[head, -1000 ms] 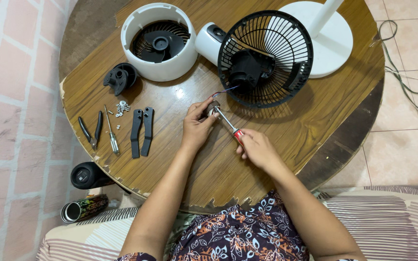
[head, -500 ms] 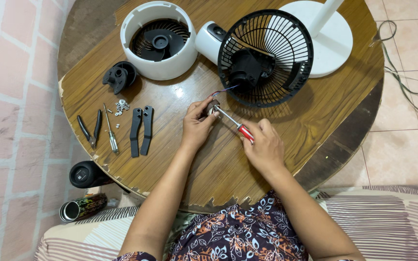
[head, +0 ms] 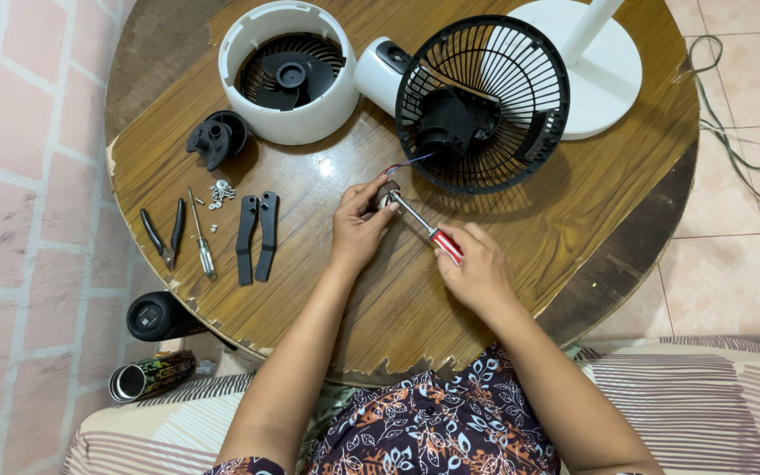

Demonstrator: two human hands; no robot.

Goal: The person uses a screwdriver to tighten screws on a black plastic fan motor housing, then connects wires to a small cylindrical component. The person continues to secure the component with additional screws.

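Head cam looks straight down on a round wooden table (head: 521,255) with a fan taken apart all over it. Left hand (head: 358,230) is pinching a small metal part (head: 388,195) between thumb and fingertips, right near the middle of the table, just in front of the black fan grille (head: 483,104). Thin red and blue wires (head: 408,163) run from that part up toward the grille. Right hand (head: 477,268) is wrapped around the red handle of a screwdriver (head: 424,226), and the shaft angles up and left so the tip meets the little part in the left hand. So the part sits between the two hands, touching the left fingers, with the right hand a bit lower and to the right.

Off to the left there's a pair of pliers (head: 164,236), a second screwdriver (head: 201,235), a little pile of screws (head: 220,191) and two black curved plastic pieces (head: 257,236). Up top is a white round housing (head: 288,72) with a black fan blade inside, and a black cap (head: 214,138) beside it. White fan base (head: 604,75) sits behind the grille.
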